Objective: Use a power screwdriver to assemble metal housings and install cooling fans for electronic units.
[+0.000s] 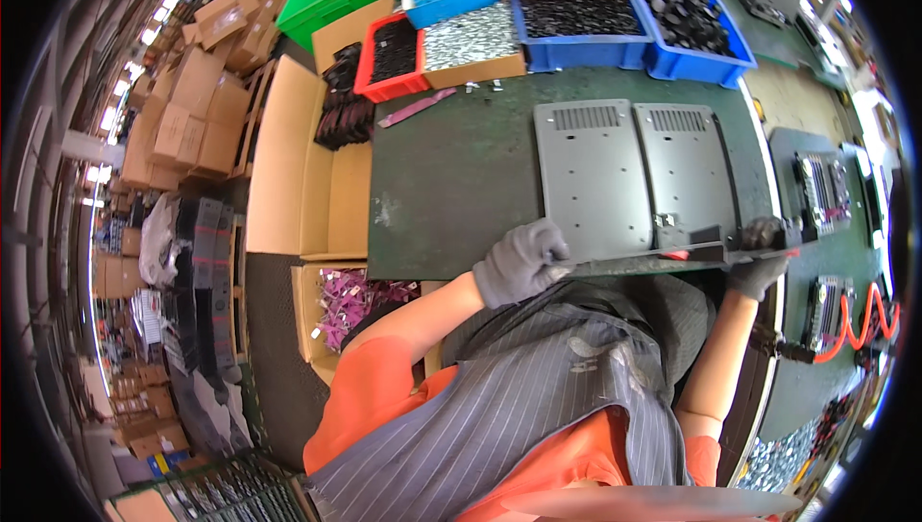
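My left hand (pixel 523 263), in a grey glove, is closed at the left end of a thin metal panel (pixel 624 255), seen almost edge-on along the table's front edge. At the other end my right hand (pixel 762 258), also gloved, has its fingers wrapped round the same panel by a dark part. A small metal bracket (pixel 669 234) and a red piece (pixel 675 255) show close to the panel's middle; whether they are fixed to it I cannot tell. Just beyond lie two flat grey plates, a left plate (pixel 591 176) and a right plate (pixel 687 171), each with a slotted vent.
Along the dark green table's (pixel 451 186) far side stand a red bin (pixel 392 95), a blue bin (pixel 586 53) and another blue bin (pixel 711 66) of black parts. A purple strip (pixel 418 107) lies near them. Open cardboard boxes (pixel 288 157) stand left; a red coiled hose (pixel 869 320) hangs right.
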Demonstrator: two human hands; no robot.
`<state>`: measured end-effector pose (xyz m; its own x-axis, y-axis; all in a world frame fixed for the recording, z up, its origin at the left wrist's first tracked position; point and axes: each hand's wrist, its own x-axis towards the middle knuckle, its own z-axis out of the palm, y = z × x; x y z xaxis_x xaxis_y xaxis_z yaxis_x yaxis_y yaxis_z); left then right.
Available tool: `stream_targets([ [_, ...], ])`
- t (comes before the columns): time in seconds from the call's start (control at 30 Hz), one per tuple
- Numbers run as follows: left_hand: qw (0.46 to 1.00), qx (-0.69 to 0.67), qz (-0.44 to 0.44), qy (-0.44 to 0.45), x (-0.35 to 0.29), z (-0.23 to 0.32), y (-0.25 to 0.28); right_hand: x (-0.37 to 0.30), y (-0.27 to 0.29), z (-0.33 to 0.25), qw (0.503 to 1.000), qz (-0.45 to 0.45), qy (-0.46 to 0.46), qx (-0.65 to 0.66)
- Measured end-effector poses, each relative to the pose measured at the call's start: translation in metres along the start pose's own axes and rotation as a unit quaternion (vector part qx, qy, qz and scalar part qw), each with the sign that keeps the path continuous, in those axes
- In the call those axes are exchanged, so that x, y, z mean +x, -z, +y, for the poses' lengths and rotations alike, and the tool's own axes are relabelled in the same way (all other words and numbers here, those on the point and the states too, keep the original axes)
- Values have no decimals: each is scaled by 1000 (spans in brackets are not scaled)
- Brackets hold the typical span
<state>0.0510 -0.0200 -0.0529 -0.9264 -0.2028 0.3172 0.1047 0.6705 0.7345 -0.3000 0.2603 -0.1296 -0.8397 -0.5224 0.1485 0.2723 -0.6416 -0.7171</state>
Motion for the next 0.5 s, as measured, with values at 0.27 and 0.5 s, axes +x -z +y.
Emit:
stream_targets([
  [0.27,998,-19,59,-23,4,-31,74,10,66,-2,974,117,57,-185],
  [0.5,783,144,410,444,-93,-213,229,-12,61,-1,845,148,144,-493],
])
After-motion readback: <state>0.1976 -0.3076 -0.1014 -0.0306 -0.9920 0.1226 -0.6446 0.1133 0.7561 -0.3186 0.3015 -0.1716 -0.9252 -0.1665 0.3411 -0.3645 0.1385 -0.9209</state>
